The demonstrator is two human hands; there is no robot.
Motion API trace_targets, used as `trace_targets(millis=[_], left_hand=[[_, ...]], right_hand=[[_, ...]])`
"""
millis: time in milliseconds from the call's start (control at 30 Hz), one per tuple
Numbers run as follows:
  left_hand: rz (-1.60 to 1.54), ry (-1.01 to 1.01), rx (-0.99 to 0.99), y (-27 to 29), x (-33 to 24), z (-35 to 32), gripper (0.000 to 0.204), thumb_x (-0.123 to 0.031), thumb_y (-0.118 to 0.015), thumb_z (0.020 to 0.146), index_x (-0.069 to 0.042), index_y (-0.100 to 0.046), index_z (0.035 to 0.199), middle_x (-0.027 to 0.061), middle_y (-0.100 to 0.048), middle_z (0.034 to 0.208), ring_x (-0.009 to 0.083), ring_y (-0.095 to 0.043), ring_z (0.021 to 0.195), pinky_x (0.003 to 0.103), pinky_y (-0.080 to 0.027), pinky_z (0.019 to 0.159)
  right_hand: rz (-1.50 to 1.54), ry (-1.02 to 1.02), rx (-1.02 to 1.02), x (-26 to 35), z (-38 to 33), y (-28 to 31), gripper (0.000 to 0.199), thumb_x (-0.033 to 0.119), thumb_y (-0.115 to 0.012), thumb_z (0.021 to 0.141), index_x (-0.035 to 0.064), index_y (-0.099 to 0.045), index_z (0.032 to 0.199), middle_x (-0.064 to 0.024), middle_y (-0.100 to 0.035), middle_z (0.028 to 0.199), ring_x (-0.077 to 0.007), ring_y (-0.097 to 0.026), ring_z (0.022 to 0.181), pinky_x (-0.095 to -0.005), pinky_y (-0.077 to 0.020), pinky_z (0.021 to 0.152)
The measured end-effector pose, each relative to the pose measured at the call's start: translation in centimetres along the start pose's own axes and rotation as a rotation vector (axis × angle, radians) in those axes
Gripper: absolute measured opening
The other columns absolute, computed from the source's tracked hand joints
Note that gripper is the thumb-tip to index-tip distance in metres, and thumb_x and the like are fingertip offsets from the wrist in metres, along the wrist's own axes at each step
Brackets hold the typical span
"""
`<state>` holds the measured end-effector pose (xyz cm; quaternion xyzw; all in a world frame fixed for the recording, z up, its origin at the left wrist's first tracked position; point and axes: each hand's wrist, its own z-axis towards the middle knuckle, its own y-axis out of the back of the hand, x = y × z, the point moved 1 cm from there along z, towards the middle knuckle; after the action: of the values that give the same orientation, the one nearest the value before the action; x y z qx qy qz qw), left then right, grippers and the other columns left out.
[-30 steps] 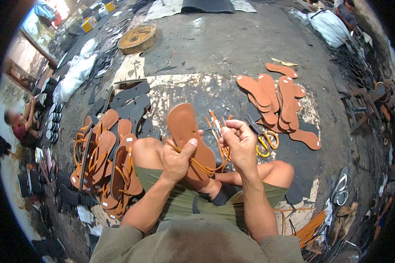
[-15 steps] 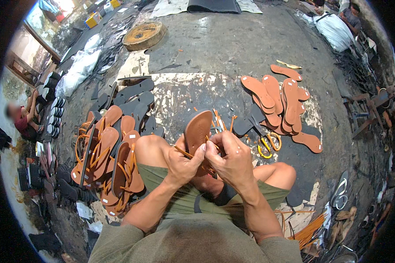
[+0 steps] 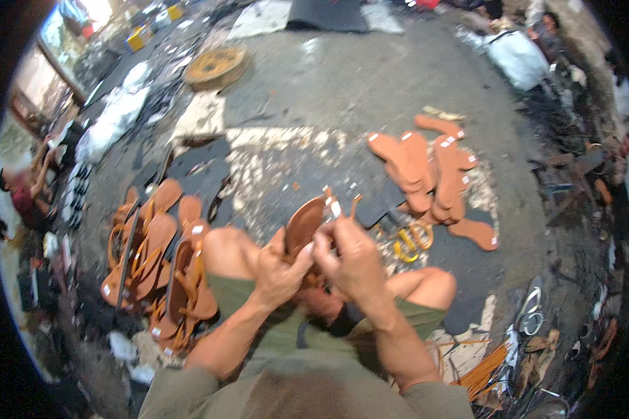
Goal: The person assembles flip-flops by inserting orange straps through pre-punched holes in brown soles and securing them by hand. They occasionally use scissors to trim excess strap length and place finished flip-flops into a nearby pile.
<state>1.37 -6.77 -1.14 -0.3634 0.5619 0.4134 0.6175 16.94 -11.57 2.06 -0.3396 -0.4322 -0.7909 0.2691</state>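
Observation:
Between my knees, a brown leather sandal (image 3: pixel 305 225) is held up, tilted, toe end away from me. My left hand (image 3: pixel 276 276) is closed around its left side, thumb across the near part. My right hand (image 3: pixel 353 255) is closed in a pinch at the sandal's right edge; what lies between its fingertips is blurred and hidden. Scissors with yellow handles (image 3: pixel 398 248) lie on the floor right of that hand. Just beyond the right hand, thin orange-brown straps (image 3: pixel 356 204) are partly visible.
Strapped brown sandals (image 3: pixel 162 237) are piled at my left, beside dark sole sheets (image 3: pixel 201 166). Brown soles (image 3: pixel 403 164) with white labels lie at the right, and a bundle of orange-brown strips (image 3: pixel 483 370) lower right. A round wooden block (image 3: pixel 217 68) stands farther off. Other people sit at both edges.
My view has shifted, and the picture is now blurred. The sandal has tilted and sits lower between my hands. My right hand stays by its edge, covering more of it.

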Motion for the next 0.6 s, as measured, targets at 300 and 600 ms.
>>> trace_targets(millis=[300,600], left_hand=[[0.094,-0.045,0.062,-0.6,0.5,0.9,0.043,-0.006,-0.068,0.099,0.002,-0.056,0.139,0.0101,-0.072,0.105,0.0131,-0.068,0.098,0.028,-0.056,0.085],[0.097,-0.093,0.439,0.8,0.3,1.6,0.081,-0.017,-0.074,0.095,0.004,-0.031,0.161,0.0194,-0.062,0.139,0.0247,-0.057,0.133,0.041,-0.045,0.114]], right_hand=[[0.047,-0.083,0.0,-0.8,-0.5,0.4,0.019,0.021,-0.076,0.094,0.0045,-0.069,0.098,-0.0134,-0.072,0.096,-0.0353,-0.071,0.087,-0.0453,-0.0567,0.076],[0.42,-0.343,0.061,-0.1,-1.2,1.6,0.023,0.026,-0.062,0.106,0.0026,-0.066,0.109,-0.0112,-0.076,0.091,-0.0204,-0.073,0.084,-0.038,-0.0569,0.076]])
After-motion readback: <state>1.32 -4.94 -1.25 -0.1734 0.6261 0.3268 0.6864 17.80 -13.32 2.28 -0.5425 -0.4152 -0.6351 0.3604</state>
